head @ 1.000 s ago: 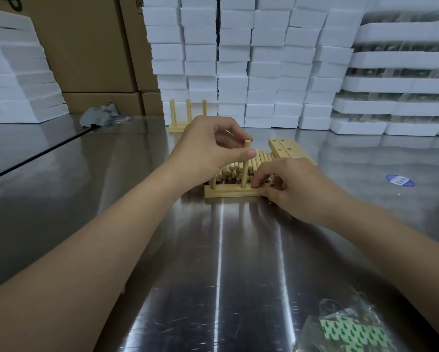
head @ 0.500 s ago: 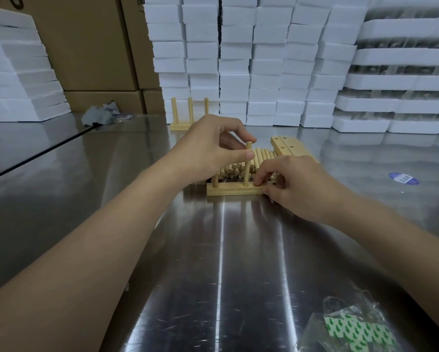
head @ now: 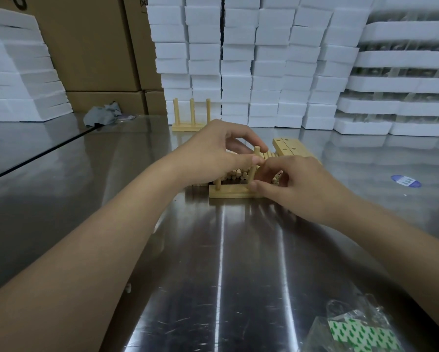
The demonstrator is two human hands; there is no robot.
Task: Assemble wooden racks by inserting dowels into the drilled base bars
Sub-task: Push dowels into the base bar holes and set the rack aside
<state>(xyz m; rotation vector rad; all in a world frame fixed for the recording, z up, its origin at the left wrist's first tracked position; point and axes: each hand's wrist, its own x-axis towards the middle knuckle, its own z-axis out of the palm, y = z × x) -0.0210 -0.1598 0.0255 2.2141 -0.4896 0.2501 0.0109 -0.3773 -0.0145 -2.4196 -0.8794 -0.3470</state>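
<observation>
Left hand (head: 210,156), right hand (head: 299,191): bare; forearms (head: 116,237) bare.

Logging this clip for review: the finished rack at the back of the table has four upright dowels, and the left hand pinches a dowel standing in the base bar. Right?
No: the head view shows three upright dowels on the finished rack, not four. The left hand does pinch a dowel standing in the base bar.

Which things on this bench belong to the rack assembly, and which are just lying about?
Job: base bar, held by right hand; upright dowel, pinched by left hand; loose dowel pile; spare drilled bars; finished rack.
Lying about: grey rag; plastic bag; blue sticker; foam blocks; cartons.
</observation>
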